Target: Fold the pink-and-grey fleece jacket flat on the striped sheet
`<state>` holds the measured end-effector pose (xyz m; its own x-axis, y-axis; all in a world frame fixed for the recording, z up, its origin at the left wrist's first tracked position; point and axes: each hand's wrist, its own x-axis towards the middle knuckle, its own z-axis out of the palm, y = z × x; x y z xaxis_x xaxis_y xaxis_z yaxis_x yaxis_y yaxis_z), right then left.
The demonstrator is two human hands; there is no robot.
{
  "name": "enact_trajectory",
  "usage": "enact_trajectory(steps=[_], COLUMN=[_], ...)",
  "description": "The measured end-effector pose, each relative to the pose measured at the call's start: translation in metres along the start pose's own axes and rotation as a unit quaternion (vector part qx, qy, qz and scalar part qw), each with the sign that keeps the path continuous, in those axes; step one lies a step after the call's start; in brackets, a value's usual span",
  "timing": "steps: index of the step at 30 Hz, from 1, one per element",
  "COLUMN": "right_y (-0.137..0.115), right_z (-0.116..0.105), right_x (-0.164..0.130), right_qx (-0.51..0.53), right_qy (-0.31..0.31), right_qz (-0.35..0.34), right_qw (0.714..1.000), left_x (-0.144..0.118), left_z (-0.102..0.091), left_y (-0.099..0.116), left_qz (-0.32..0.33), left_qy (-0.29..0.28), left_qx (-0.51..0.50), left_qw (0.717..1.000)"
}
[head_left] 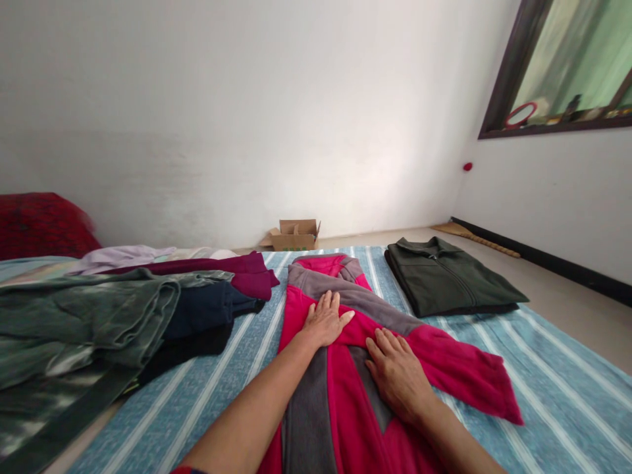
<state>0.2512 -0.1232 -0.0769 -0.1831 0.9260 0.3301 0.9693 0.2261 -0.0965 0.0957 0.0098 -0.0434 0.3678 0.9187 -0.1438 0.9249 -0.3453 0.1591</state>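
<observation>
- White walls close off the far side of the room, and we see a blue striped mat (543, 368) spread over the floor.
- We take the pink and grey jacket (340, 395) as our landmark; it lies flat down the middle of the mat, one sleeve (469, 375) stretched out to the right.
- We find the left hand (326, 320) pressed flat on the jacket's upper part, fingers spread, gripping nothing.
- We find the right hand (397, 375) lying palm down just beside it on the jacket's centre, fingers extended, holding nothing.
- Right of the jacket and well apart from it, we see a folded dark green jacket (449, 276) on the same mat.
- Left of the jacket, we see a heap of clothes (123, 316): green, navy and maroon pieces overlapping.
- Beyond the jacket's collar, by the wall, we see a small cardboard box (295, 235).
- Far left of the jacket we see a red cushion (39, 224), and up to its right a dark-framed window (498, 99).
</observation>
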Motion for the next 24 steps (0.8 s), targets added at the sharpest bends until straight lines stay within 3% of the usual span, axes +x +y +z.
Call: enact_trajectory(steps=[3,6,9,13,16,20,24], right_y=[-0.001,-0.001,-0.002,-0.001,0.014,0.063,0.126], right_z=[0.003,0.002,0.002,-0.006,-0.024,-0.054,-0.065], right_x=[0.001,0.001,0.000,0.002,0.007,0.002,-0.024], right_qx=[-0.004,-0.005,-0.002,0.025,0.050,-0.014,-0.038], right_qy=[0.001,0.008,0.017,0.039,0.059,0.091,-0.039], right_qz=[-0.002,0.001,0.002,-0.005,0.017,0.184,0.402], right_qw=[1.000,1.000,1.000,0.999,0.997,0.979,0.914], left_x=[0.006,0.017,0.025,0.028,0.027,0.024,0.021], left_z=[-0.013,-0.016,-0.004,0.015,0.017,0.015,0.016], left_y=[0.006,0.014,0.019,0.018,0.016,0.018,0.019], left_qz=[-0.003,0.000,-0.003,-0.010,-0.009,-0.008,-0.001], left_qy=[-0.029,0.037,0.106,0.098,0.098,0.108,0.120], left_qx=[0.008,0.013,0.018,0.005,0.007,0.011,0.002], left_qw=[1.000,0.999,0.994,0.995,0.995,0.994,0.993])
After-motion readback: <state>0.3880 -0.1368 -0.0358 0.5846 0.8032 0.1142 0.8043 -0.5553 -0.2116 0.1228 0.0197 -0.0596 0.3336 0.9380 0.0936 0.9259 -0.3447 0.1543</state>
